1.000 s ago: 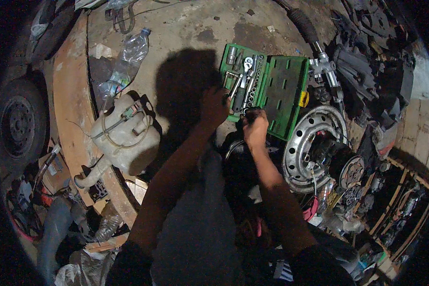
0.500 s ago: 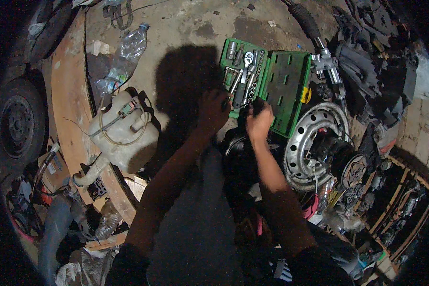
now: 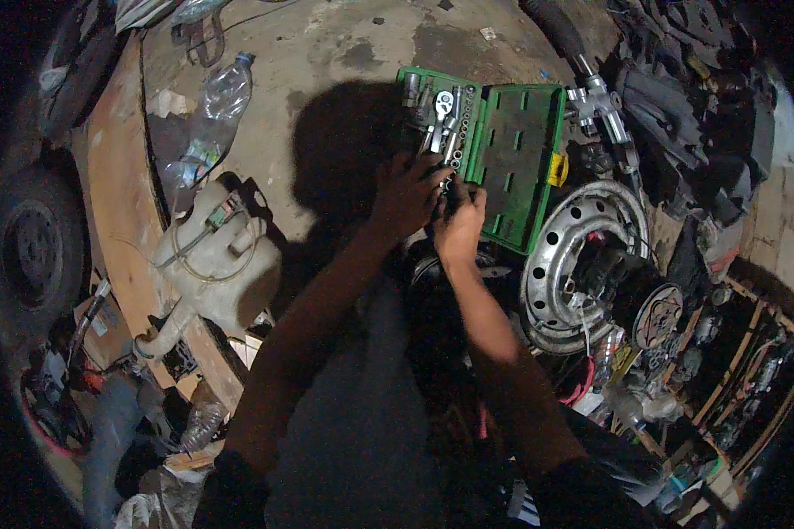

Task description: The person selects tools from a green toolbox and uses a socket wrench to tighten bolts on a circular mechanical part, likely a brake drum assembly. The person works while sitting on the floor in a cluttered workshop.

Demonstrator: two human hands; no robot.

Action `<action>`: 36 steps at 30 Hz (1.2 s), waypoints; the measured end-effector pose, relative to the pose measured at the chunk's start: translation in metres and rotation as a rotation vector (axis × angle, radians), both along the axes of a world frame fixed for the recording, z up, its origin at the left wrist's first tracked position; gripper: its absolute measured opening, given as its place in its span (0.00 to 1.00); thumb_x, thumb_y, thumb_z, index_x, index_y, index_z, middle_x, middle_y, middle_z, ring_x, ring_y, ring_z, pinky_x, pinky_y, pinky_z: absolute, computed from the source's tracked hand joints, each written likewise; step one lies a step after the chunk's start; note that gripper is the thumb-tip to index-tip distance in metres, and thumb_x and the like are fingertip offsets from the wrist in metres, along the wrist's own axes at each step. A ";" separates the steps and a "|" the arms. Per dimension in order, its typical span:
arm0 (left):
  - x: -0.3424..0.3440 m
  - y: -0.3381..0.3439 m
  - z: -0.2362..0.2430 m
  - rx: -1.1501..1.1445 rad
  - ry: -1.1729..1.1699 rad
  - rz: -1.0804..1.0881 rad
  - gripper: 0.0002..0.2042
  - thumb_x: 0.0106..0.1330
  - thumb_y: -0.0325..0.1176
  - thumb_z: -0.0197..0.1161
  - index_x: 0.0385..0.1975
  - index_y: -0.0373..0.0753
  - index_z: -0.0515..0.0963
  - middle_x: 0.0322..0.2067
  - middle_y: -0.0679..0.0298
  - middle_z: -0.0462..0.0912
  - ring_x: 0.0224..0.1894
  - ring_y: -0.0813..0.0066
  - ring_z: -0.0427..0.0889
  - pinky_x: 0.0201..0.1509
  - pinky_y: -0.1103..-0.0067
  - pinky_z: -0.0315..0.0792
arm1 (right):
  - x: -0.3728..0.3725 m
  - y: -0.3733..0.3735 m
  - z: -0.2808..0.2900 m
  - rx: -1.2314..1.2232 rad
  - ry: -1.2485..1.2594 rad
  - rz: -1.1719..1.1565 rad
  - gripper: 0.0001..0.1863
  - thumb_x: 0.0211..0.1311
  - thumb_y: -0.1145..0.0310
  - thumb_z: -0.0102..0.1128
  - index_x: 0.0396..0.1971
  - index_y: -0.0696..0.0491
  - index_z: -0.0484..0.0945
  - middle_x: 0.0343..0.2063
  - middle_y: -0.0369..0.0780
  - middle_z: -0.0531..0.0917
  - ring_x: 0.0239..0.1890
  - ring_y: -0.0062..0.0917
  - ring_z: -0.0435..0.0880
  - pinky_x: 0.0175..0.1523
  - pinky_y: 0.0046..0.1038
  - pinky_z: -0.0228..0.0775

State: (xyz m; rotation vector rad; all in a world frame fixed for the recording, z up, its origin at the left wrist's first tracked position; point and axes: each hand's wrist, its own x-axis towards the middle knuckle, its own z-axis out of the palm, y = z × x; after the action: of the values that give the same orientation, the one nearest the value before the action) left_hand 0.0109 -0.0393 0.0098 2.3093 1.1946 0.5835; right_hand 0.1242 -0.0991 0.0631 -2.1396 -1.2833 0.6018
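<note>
A green socket-set case (image 3: 528,165) lies unfolded on the floor, its lid half to the right. In its left half rest a shiny ratchet (image 3: 444,106) and a row of small sockets (image 3: 464,132). Over the near end of that half, my left hand (image 3: 404,196) reaches in with fingers stretched and apart, mostly in shadow. Against its fingertips, my right hand (image 3: 461,225) has its fingers drawn together beside the nearest sockets. Whatever may be between those fingers is too dark to make out. Both hands cover the case's near left corner.
A steel wheel rim (image 3: 543,291) stands close to the right of the case, with dark metal parts behind it. On the left are a whitish plastic tank (image 3: 220,260), a clear bottle (image 3: 223,106), a wooden board (image 3: 119,167) and a tyre (image 3: 62,212).
My hands have come together over the case's near end; the right moved left, and the left reached further in. The whole view has shifted slightly.
</note>
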 end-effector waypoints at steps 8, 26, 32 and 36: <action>0.013 0.021 -0.001 0.113 0.158 -0.066 0.32 0.56 0.39 0.68 0.65 0.57 0.70 0.63 0.64 0.69 0.61 0.53 0.65 0.58 0.46 0.64 | 0.001 0.008 0.009 -0.107 -0.021 0.017 0.39 0.51 0.76 0.67 0.68 0.55 0.68 0.51 0.55 0.70 0.51 0.52 0.77 0.55 0.42 0.73; 0.024 0.058 0.016 0.195 0.209 -0.060 0.27 0.63 0.41 0.62 0.65 0.50 0.70 0.60 0.58 0.71 0.60 0.50 0.68 0.60 0.49 0.65 | 0.001 0.010 0.010 -0.137 -0.013 0.012 0.36 0.55 0.78 0.62 0.68 0.55 0.67 0.53 0.58 0.70 0.50 0.55 0.78 0.55 0.44 0.74; 0.022 0.059 0.027 0.088 0.158 0.005 0.25 0.62 0.42 0.64 0.60 0.47 0.74 0.58 0.59 0.73 0.60 0.52 0.69 0.62 0.48 0.63 | 0.004 0.010 0.005 -0.044 0.021 -0.024 0.33 0.55 0.79 0.60 0.64 0.61 0.69 0.47 0.56 0.74 0.47 0.53 0.79 0.52 0.43 0.73; 0.018 0.060 0.024 0.079 0.094 0.050 0.24 0.62 0.41 0.65 0.59 0.45 0.74 0.58 0.60 0.74 0.62 0.51 0.68 0.64 0.48 0.61 | 0.008 0.012 0.005 0.052 0.011 -0.026 0.29 0.56 0.79 0.60 0.61 0.62 0.73 0.44 0.55 0.77 0.48 0.51 0.80 0.53 0.41 0.74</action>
State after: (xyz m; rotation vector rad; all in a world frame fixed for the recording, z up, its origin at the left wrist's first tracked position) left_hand 0.0284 0.0211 0.0335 2.4020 1.2981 0.5545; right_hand 0.1317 -0.0868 0.0686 -2.1043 -1.2499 0.5626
